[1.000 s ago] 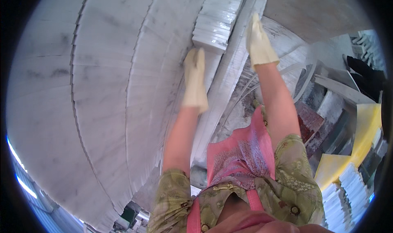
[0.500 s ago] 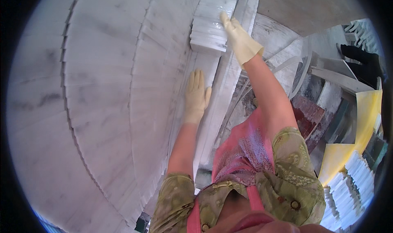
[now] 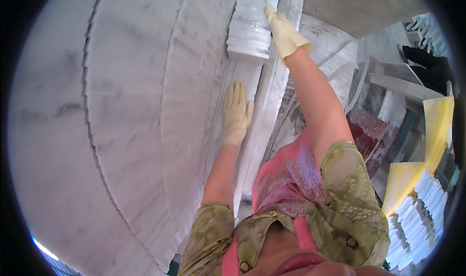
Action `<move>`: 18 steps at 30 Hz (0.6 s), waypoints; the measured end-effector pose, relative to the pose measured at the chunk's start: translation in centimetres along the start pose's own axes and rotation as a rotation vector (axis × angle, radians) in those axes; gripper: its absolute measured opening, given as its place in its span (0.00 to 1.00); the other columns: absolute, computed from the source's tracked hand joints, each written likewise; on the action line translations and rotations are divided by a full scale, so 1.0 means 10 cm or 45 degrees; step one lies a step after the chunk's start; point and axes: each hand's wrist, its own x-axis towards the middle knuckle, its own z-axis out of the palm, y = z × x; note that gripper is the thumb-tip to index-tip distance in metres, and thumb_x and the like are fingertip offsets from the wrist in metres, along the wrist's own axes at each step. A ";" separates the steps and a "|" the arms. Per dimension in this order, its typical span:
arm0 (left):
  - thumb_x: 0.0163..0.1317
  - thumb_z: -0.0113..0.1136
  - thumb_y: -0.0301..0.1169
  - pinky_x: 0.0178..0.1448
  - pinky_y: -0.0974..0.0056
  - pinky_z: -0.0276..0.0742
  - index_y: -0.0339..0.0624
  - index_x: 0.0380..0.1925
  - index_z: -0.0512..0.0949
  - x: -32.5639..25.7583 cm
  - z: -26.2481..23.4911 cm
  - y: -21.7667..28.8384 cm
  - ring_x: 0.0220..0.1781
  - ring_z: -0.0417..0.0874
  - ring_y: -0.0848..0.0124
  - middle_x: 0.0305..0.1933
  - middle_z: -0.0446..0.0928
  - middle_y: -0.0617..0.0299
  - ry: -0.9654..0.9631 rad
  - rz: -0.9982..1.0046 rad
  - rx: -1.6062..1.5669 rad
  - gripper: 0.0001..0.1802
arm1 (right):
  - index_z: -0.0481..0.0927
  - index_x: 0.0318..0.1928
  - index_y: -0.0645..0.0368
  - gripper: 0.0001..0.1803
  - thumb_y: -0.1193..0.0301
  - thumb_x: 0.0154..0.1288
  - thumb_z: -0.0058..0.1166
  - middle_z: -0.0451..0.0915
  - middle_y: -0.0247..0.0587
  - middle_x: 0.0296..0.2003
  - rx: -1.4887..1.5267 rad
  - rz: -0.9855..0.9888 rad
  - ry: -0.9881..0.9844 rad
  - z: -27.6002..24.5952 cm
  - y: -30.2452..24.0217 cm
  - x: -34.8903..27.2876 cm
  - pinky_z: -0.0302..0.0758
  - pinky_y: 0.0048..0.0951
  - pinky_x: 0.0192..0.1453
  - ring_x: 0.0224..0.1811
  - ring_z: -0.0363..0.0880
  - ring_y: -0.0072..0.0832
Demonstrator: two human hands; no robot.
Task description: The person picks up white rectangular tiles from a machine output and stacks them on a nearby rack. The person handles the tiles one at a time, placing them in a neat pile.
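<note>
Holding your cream-gloved left hand [image 3: 236, 112] open, you could skew the white stone-like slab stack [image 3: 247, 33], upper centre, if your cream-gloved right hand [image 3: 279, 25], grip unclear, pushes unevenly.

From where I stood it looked like a workshop, most likely one handling cut stone or tile. Rows of pale, grey-streaked slabs [image 3: 131, 106] packed edge to edge filled the left side, and a shorter stack of thin white pieces [image 3: 250, 28], shiny in patches, sat beside them. More white pieces [image 3: 420, 220] were piled at the lower right, near a bent yellow sheet [image 3: 437, 125]. Around a dirty, whitish-smeared work area lay a red-brown block [image 3: 366, 133] and a curved pale strip [image 3: 362, 84]. The person wore cream gloves [image 3: 236, 116] and a pink apron [image 3: 291, 171], plain working gear.
</note>
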 end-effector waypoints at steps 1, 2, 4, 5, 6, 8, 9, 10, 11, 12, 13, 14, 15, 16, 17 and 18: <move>0.72 0.52 0.38 0.80 0.47 0.54 0.31 0.73 0.60 0.00 0.00 0.00 0.79 0.58 0.44 0.77 0.60 0.42 0.006 0.001 0.000 0.35 | 0.62 0.72 0.68 0.47 0.36 0.74 0.28 0.66 0.63 0.71 0.050 0.005 0.002 0.00 -0.01 -0.03 0.54 0.39 0.78 0.76 0.61 0.50; 0.72 0.52 0.38 0.80 0.47 0.54 0.31 0.73 0.60 0.01 0.01 0.00 0.79 0.58 0.44 0.77 0.61 0.42 -0.017 -0.018 0.006 0.35 | 0.63 0.72 0.68 0.47 0.37 0.74 0.28 0.67 0.62 0.71 -0.041 -0.054 -0.017 0.01 -0.02 -0.05 0.54 0.39 0.78 0.76 0.62 0.50; 0.71 0.52 0.38 0.80 0.48 0.54 0.30 0.73 0.61 0.02 0.02 0.00 0.79 0.58 0.44 0.77 0.61 0.42 0.038 0.002 0.017 0.35 | 0.63 0.72 0.67 0.45 0.38 0.75 0.28 0.67 0.60 0.70 -0.187 -0.147 0.038 0.02 -0.01 -0.09 0.54 0.39 0.77 0.75 0.63 0.48; 0.71 0.52 0.39 0.80 0.48 0.54 0.30 0.73 0.61 0.00 0.02 0.00 0.79 0.58 0.44 0.76 0.61 0.42 -0.040 -0.035 0.042 0.35 | 0.63 0.72 0.67 0.44 0.40 0.76 0.28 0.68 0.60 0.70 -0.138 -0.023 0.032 0.02 0.01 -0.10 0.54 0.39 0.77 0.75 0.63 0.48; 0.71 0.53 0.39 0.80 0.48 0.54 0.30 0.73 0.61 -0.01 0.01 0.00 0.79 0.58 0.44 0.76 0.61 0.42 -0.007 -0.013 0.036 0.35 | 0.62 0.72 0.68 0.42 0.42 0.77 0.28 0.68 0.59 0.70 -0.094 0.064 0.029 0.02 0.06 -0.11 0.54 0.39 0.77 0.75 0.63 0.47; 0.70 0.53 0.39 0.80 0.48 0.54 0.30 0.72 0.62 0.01 0.03 -0.02 0.79 0.58 0.44 0.76 0.62 0.42 0.056 0.030 0.041 0.35 | 0.61 0.72 0.68 0.39 0.46 0.79 0.27 0.69 0.59 0.69 -0.122 -0.004 0.052 -0.01 0.18 -0.06 0.53 0.39 0.78 0.75 0.63 0.46; 0.70 0.53 0.39 0.81 0.48 0.54 0.30 0.72 0.62 0.01 0.04 -0.03 0.79 0.58 0.44 0.76 0.61 0.42 0.032 0.023 0.033 0.35 | 0.60 0.72 0.69 0.37 0.48 0.80 0.26 0.69 0.59 0.69 -0.198 -0.118 0.064 -0.05 0.29 -0.09 0.52 0.39 0.78 0.75 0.63 0.45; 0.70 0.53 0.40 0.81 0.48 0.54 0.30 0.72 0.62 0.01 0.06 -0.04 0.79 0.58 0.44 0.77 0.61 0.42 0.041 0.024 0.017 0.36 | 0.59 0.73 0.69 0.38 0.49 0.80 0.25 0.69 0.59 0.69 -0.191 -0.197 0.115 -0.03 0.41 -0.12 0.52 0.38 0.79 0.76 0.63 0.45; 0.70 0.53 0.40 0.81 0.48 0.53 0.29 0.72 0.62 0.00 0.08 -0.05 0.79 0.57 0.44 0.77 0.61 0.42 0.040 0.016 -0.001 0.36 | 0.58 0.73 0.69 0.38 0.49 0.81 0.24 0.69 0.59 0.69 0.001 -0.179 0.090 0.01 0.52 -0.15 0.51 0.38 0.79 0.76 0.62 0.44; 0.70 0.53 0.40 0.81 0.48 0.53 0.30 0.72 0.62 0.00 0.10 -0.06 0.79 0.57 0.44 0.77 0.60 0.42 0.038 0.013 -0.011 0.36 | 0.56 0.75 0.69 0.39 0.47 0.81 0.23 0.69 0.60 0.70 0.281 -0.117 0.109 0.12 0.67 -0.25 0.50 0.36 0.80 0.77 0.61 0.43; 0.70 0.53 0.40 0.81 0.48 0.53 0.30 0.72 0.62 0.00 0.11 -0.07 0.80 0.57 0.44 0.77 0.60 0.42 0.035 0.011 -0.015 0.36 | 0.54 0.76 0.69 0.41 0.45 0.81 0.21 0.68 0.60 0.70 0.566 -0.053 0.130 0.23 0.77 -0.34 0.49 0.35 0.80 0.78 0.59 0.43; 0.70 0.53 0.40 0.81 0.47 0.53 0.30 0.72 0.61 0.00 0.11 -0.09 0.80 0.57 0.44 0.78 0.60 0.42 0.009 -0.013 -0.010 0.36 | 0.52 0.77 0.68 0.43 0.43 0.81 0.20 0.67 0.61 0.71 0.857 0.012 0.149 0.32 0.84 -0.41 0.48 0.34 0.81 0.79 0.58 0.42; 0.70 0.53 0.40 0.81 0.48 0.53 0.30 0.73 0.61 0.00 0.12 -0.09 0.80 0.57 0.44 0.78 0.59 0.42 0.023 0.006 -0.001 0.36 | 0.54 0.77 0.68 0.44 0.42 0.81 0.19 0.67 0.60 0.71 0.744 0.057 0.125 0.38 0.86 -0.45 0.49 0.33 0.81 0.79 0.58 0.42; 0.70 0.52 0.41 0.81 0.48 0.53 0.30 0.73 0.61 -0.01 0.12 -0.09 0.80 0.57 0.44 0.78 0.59 0.42 0.013 0.005 0.012 0.37 | 0.56 0.76 0.68 0.45 0.40 0.80 0.19 0.67 0.60 0.71 0.632 0.100 0.100 0.42 0.87 -0.49 0.50 0.33 0.80 0.79 0.59 0.43; 0.70 0.52 0.41 0.81 0.48 0.53 0.30 0.73 0.61 0.00 0.11 -0.10 0.80 0.56 0.45 0.78 0.59 0.42 0.036 0.028 0.024 0.37 | 0.58 0.75 0.68 0.46 0.39 0.79 0.18 0.67 0.60 0.71 0.516 0.141 0.075 0.44 0.86 -0.52 0.51 0.32 0.80 0.78 0.59 0.43; 0.68 0.54 0.41 0.81 0.48 0.54 0.31 0.73 0.61 -0.01 0.11 -0.10 0.79 0.57 0.45 0.78 0.60 0.43 0.024 0.013 0.033 0.37 | 0.60 0.75 0.68 0.47 0.37 0.78 0.18 0.67 0.60 0.71 0.392 0.186 0.052 0.44 0.83 -0.53 0.52 0.32 0.79 0.78 0.59 0.43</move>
